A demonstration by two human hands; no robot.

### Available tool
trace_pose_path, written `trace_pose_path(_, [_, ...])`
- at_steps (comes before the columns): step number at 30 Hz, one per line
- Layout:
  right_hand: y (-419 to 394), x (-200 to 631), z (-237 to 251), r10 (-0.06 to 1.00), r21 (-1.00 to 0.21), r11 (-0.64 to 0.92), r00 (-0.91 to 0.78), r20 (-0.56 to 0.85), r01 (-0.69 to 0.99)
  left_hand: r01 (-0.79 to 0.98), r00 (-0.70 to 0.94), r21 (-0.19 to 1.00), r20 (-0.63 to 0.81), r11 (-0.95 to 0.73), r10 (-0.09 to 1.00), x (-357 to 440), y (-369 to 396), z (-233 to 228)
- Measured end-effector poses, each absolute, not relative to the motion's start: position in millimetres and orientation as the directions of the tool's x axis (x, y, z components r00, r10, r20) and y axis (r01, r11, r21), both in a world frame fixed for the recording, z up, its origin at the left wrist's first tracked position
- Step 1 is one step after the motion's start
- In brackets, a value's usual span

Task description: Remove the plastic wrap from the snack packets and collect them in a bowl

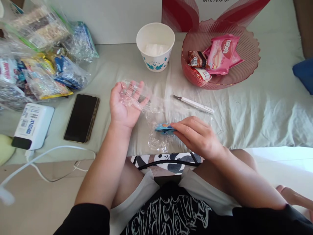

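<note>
My left hand (126, 109) is palm up with its fingers spread and slightly bent. A thin clear plastic bag (153, 109) drapes across those fingers and trails down to the right over the cloth. My right hand (199, 135) pinches the right end of a small blue snack packet (163, 128), whose other end lies over the crumpled plastic. Whether the packet is inside the bag, I cannot tell. Just beyond my right hand a white craft knife (195, 104) lies on the cloth, its dark tip towards the left.
A white paper tub (155, 62) and a pink ribbed bowl (220, 81) with several snack packets stand at the back. To the left are bagged snacks (44, 71), a black phone (81, 118) and a white power bank (36, 125) with a cable (61, 147).
</note>
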State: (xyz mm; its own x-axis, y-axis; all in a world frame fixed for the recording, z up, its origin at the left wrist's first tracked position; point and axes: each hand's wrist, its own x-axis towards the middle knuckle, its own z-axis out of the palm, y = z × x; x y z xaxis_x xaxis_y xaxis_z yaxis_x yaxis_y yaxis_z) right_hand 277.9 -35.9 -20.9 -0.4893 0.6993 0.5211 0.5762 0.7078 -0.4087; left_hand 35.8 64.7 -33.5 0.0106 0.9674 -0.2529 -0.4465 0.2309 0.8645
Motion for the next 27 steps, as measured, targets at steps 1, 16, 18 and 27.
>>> trace_pose_path(1, [-36, 278, -21, 0.697, -0.404, 0.710, -0.494, 0.519, 0.577, -0.442, -0.006, 0.871, -0.240, 0.213, 0.971, 35, 66, -35])
trace_pose_path(16, [-35, 278, -20, 0.796, -0.456, 0.602, -0.542, 0.271, 0.656, -0.654, -0.147, 0.730, -0.381, 0.199, 0.913, 40, 69, -34])
trace_pose_path(18, [-33, 285, -20, 0.830, -0.566, 0.554, -0.463, 0.312, 0.611, -0.689, -0.155, 0.697, -0.411, 0.200, 0.898, 42, 69, -30])
trace_pose_path(27, [12, 344, -12, 0.628, -0.628, 0.277, 0.358, 0.691, 0.727, -0.679, -0.180, 0.712, -0.400, 0.181, 0.899, 45, 74, -41])
